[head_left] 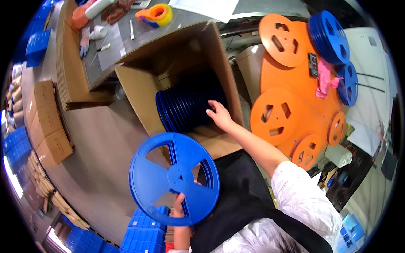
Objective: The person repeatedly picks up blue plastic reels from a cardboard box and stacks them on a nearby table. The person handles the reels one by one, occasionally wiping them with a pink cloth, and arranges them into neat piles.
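While brown boxes (48, 126) stand on the floor at the left and flattened cartons (69, 82) lean against the grey bench (109, 67) just right of them, the work is centred on the open carton. At the near side, right of the blue crates (141, 234), the left hand (179, 206) holds a single blue reel (175, 177) up in front of the carton, its flat face turned upward; the thumb lies on that face and the other fingers reach behind, closed around the reel near its hub. Farther off, the open carton (137, 95) holds a row of blue reels (181, 109) standing on edge, side by side. At the right end of that row is the right hand (219, 116), fingers loosely bent and a little apart; whether they touch a reel I cannot tell. Right of the carton, orange discs (274, 114) lie on an orange surface (314, 95), with more blue reels (331, 38) at its far right.

The step in hand seems to be moving reels singly between hand and carton, the direction unclear. A next move would call for a steady left grip and the right fingers guiding the row.
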Demonstrator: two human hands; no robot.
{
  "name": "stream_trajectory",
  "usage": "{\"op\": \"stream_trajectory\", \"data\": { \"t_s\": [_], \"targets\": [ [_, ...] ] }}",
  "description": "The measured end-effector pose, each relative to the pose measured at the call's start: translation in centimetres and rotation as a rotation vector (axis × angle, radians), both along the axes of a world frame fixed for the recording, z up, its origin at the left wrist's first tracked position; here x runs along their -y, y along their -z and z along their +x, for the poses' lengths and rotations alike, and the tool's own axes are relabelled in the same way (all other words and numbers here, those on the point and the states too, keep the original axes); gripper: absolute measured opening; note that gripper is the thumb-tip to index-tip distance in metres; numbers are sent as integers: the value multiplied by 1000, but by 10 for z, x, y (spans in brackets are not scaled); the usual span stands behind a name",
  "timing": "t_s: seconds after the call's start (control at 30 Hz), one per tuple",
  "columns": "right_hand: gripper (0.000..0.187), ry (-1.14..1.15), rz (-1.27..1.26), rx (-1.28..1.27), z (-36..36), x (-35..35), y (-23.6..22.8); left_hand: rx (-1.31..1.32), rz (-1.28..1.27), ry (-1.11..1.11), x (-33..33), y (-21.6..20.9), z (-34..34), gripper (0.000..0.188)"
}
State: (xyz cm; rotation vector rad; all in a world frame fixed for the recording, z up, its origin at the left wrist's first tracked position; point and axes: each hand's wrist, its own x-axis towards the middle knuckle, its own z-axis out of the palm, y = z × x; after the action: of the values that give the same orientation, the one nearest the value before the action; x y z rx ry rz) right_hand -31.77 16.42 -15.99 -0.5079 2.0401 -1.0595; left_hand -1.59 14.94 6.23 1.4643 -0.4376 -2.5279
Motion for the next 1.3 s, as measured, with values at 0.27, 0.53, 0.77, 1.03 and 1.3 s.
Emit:
{"op": "stream_trajectory", "data": {
  "t_s": [0.27,0.53,0.77,1.03,1.3],
  "targets": [
    [46,-154,279,-407,15,78,120,-17,177,-230,-20,27,11,70],
    [54,-306,483,-431,40,94,119,64,228,-290,-21,28,-5,72],
    [42,-608,581,-213,-27,111,143,114,241,-293,-28,34,-4,69],
    [77,-658,905,-184,108,81,96,140,179,-322,-37,21,8,73],
    [61,-570,335,-356,61,19,98,82,199,-398,-23,25,1,68]
  ]
}}
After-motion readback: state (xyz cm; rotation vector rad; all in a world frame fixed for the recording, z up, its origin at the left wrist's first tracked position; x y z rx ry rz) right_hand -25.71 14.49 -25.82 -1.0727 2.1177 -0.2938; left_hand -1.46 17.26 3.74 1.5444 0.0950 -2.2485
